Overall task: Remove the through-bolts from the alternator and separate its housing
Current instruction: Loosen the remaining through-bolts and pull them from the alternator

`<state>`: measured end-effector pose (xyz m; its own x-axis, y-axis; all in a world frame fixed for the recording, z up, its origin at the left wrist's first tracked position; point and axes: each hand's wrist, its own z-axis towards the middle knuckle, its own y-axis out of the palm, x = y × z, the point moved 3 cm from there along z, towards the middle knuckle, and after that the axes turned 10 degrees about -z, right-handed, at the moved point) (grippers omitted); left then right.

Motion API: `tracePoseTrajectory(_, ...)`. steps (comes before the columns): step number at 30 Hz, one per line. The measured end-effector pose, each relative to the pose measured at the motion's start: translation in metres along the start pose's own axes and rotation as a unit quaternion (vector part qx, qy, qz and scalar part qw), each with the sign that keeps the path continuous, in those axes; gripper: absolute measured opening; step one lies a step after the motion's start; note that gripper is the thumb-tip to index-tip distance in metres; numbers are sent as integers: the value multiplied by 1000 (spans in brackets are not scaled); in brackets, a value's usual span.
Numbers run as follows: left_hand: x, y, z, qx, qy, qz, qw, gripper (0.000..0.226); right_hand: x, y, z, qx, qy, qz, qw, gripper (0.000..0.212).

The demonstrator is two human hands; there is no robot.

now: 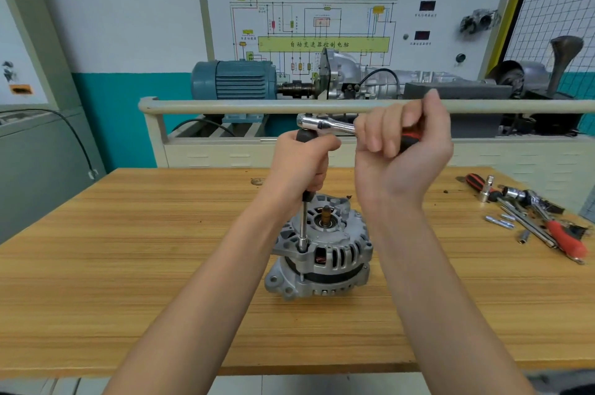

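Alternator upright mid-table, housing halves still joined; left hand grips the extension bar, its socket seated on a rim through-bolt, right hand curled round the ratchet handle — bolt removal under way, separation not yet begun.

We see a wooden table with loose tools lying near its right edge. Behind it stand a blue electric motor, a wiring-diagram board and a wire-mesh panel.
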<state>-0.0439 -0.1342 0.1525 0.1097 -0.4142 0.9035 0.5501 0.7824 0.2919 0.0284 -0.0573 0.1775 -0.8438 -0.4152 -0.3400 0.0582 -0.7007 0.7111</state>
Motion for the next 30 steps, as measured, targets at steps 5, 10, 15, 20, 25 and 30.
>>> tracePoseTrajectory(5,-3,3,-3,93,74,64,991,43,-3,23,-35,-57,-223,-192,954,38)
tracePoseTrajectory(10,-2,-2,-4,-15,37,0,999,46,-8,17,-17,-50,-152,-135,978,49)
tracePoseTrajectory(15,6,-11,-1,-146,-23,-21,989,32,1,4,17,-61,33,26,997,67)
tracePoseTrajectory(20,4,-6,-3,-151,-45,-15,987,47,15,-11,39,12,196,174,965,70)
tracePoseTrajectory(25,2,-5,-2,-20,-10,4,1000,49,12,-7,30,3,152,137,979,65)
tracePoseTrajectory(30,-1,-3,-1,81,36,35,995,41,2,12,-5,-49,-59,-51,996,52)
